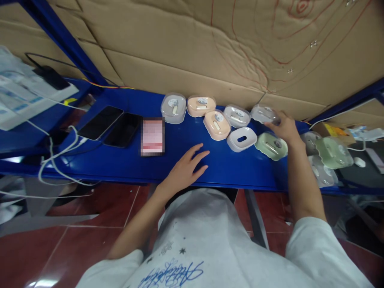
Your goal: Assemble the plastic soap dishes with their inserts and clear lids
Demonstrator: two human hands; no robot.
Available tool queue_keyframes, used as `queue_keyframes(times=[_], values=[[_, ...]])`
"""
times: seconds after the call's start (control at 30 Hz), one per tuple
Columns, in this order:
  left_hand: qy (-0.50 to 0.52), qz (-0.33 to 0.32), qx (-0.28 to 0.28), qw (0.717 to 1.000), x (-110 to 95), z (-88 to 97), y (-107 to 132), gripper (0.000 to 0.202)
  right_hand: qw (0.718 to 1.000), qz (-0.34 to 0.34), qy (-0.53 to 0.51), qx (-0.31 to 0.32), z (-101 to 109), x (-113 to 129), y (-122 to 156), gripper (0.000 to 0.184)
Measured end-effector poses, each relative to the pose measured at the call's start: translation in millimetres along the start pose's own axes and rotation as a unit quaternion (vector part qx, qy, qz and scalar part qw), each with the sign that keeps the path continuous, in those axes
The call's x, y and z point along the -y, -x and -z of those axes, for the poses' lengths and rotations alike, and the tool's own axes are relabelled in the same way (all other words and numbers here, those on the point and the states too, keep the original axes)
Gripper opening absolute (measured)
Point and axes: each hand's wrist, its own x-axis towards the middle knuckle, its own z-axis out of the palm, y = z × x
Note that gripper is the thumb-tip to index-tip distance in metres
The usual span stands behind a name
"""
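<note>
My right hand reaches to the back right of the blue table. Its thumb and fingers grip the right end of a grey plastic box with a clear lid. Just below that hand sits a pale green box with a wavy-edged clear lid. A white rounded box with a dark oval slot in its top stands to its left. My left hand hovers over or rests on the table near the front edge, fingers spread, holding nothing. Nearest to it is a peach box.
Further lidded boxes line the back: a grey one, a peach one and another grey one. A green box lies on others at right. Two dark phones, a blurred-screen device and white cables lie left.
</note>
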Motion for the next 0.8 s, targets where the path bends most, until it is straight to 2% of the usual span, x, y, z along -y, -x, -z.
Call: queue_keyframes(times=[0.07, 0.17, 0.27, 0.37, 0.43, 0.5, 0.6, 0.67, 0.73, 0.8], values=[[-0.030, -0.009, 0.013, 0.999, 1.0, -2.2, 0.5, 0.039, 0.999, -0.014, -0.016, 0.050, -7.6, -2.7, -10.9, 0.073], [-0.062, -0.021, 0.025, 0.998, 1.0, -2.9, 0.4, 0.034, 0.995, -0.030, -0.032, 0.091, -2.1, 1.2, -1.3, 0.075], [-0.079, -0.029, 0.033, 0.996, -0.3, -1.3, -0.9, 0.032, 0.997, -0.026, -0.044, 0.057, 14.6, 3.8, 34.1, 0.065], [-0.083, -0.033, 0.038, 0.995, -1.1, -0.4, -2.8, 0.031, 0.997, 0.033, -0.064, 0.006, 22.6, 13.4, 79.5, 0.053], [-0.082, -0.034, 0.040, 0.995, -0.9, -0.6, -3.8, 0.030, 0.994, 0.080, -0.068, 0.000, 17.9, 31.0, 106.0, 0.053], [-0.081, -0.035, 0.038, 0.995, -0.8, -0.9, -4.0, 0.030, 0.991, 0.115, -0.064, 0.013, 7.4, 58.6, 125.7, 0.054], [-0.079, -0.028, 0.036, 0.996, -2.0, 0.0, -2.9, 0.036, 0.981, 0.164, -0.084, 0.053, -7.0, 108.4, 141.8, 0.052], [-0.073, -0.033, 0.042, 0.996, -3.9, 1.4, -1.9, 0.047, 0.969, 0.205, -0.118, 0.073, -8.9, 133.9, 143.9, 0.050], [-0.071, -0.053, 0.053, 0.995, -6.2, 2.7, -1.5, 0.058, 0.962, 0.223, -0.138, 0.077, -2.3, 141.5, 138.6, 0.047], [-0.079, -0.076, 0.068, 0.992, -8.6, 3.7, -2.0, 0.063, 0.972, 0.188, -0.127, 0.056, 10.9, 125.1, 126.0, 0.044]])
